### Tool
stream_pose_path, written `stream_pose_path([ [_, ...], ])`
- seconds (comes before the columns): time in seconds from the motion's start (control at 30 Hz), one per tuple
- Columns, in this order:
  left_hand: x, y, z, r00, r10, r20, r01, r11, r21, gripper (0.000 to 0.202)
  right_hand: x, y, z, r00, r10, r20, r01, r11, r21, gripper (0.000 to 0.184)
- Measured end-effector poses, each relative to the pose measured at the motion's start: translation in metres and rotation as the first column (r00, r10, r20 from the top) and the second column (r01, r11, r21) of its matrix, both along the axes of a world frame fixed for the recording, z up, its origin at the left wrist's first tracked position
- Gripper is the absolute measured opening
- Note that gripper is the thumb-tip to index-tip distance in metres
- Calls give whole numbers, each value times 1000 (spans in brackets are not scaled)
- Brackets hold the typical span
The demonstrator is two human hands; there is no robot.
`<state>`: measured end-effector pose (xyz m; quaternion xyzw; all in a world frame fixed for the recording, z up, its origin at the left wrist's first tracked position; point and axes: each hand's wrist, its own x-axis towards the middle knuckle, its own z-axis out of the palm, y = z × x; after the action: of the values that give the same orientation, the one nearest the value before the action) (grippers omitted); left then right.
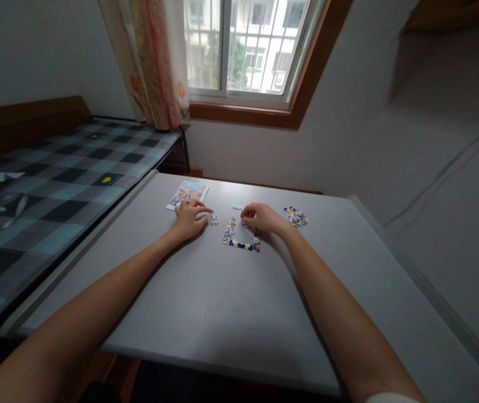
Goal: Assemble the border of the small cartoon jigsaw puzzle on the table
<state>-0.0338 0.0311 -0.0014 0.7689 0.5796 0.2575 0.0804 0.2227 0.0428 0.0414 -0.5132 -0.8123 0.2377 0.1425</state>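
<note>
A partly joined jigsaw puzzle [242, 245] lies on the white table, its pieces forming a U-shaped border. Over its upper right part is my right hand [259, 217], fingers bent and pinched together; whatever sits between the fingertips is too small to make out. My left hand [192, 217] rests palm down with fingers spread, on the lower edge of the picture card [188, 192]. Close to its fingertips lie a few loose puzzle pieces [214, 220]. A short strip of pale pieces [238, 207] sits above the border.
A pile of loose puzzle pieces [295, 216] lies right of my right hand. The white table [206, 313] has a raised rim along its right side. To the left stands a bed with a checked cover [97, 151]. A window [248, 50] and curtain [151, 61] are behind.
</note>
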Motion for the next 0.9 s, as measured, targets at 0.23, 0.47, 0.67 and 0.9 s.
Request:
stream_pose_path([
  [0.23, 4, -3, 5, 999, 48, 4, -47, 997, -60, 46, -21, 6, -10, 1000, -7, -17, 9, 996, 94, 12],
  [0.47, 1, -3, 10, 1000, 17, -6, -18, 993, -113, 62, -79, 18, -7, 994, -42, 105, 34, 996, 78, 19],
  [0.67, 1, -2, 12, 1000, 18, 3, -18, 991, -131, 59, -89, 25, -7, 996, -36, 80, 39, 999, -34, 12],
  [0.9, 2, -3, 13, 999, 29, 23, -26, 992, -123, 57, -90, 31, -9, 1000, 8, 23, -5, 993, -122, 13],
])
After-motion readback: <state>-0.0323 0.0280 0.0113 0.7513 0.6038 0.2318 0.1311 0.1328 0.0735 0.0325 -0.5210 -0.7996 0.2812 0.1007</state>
